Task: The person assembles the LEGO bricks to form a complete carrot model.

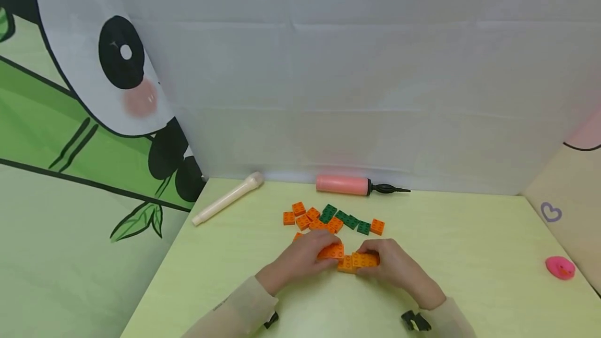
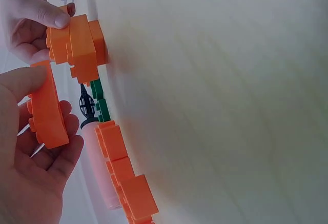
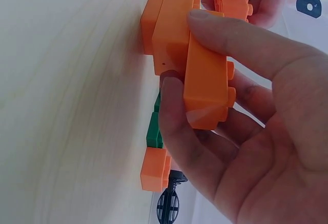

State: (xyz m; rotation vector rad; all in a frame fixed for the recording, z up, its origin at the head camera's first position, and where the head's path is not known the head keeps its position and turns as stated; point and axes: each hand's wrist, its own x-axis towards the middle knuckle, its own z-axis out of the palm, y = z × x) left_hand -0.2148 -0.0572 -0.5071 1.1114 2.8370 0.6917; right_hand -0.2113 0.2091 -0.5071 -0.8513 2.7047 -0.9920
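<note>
My left hand point(image 1: 305, 254) pinches an orange toy brick point(image 2: 48, 111) between thumb and fingers, its studs turned towards the palm in the left wrist view. Just to its right, my right hand point(image 1: 396, 265) grips an orange brick point(image 3: 207, 83) at the top of a small stepped stack of orange bricks point(image 3: 171, 34). The lower bricks point(image 1: 346, 264) of the stack jut out towards the left hand. In the head view the left hand's brick is right beside the stack's left end. Fingers hide part of both held bricks.
Loose orange bricks point(image 1: 302, 221) and green bricks point(image 1: 350, 221) lie scattered behind the hands. Farther back are a pink hand pump point(image 1: 343, 184) with a black nozzle and a cream-coloured stick point(image 1: 227, 200). A small pink toy point(image 1: 560, 267) sits near the table's right edge.
</note>
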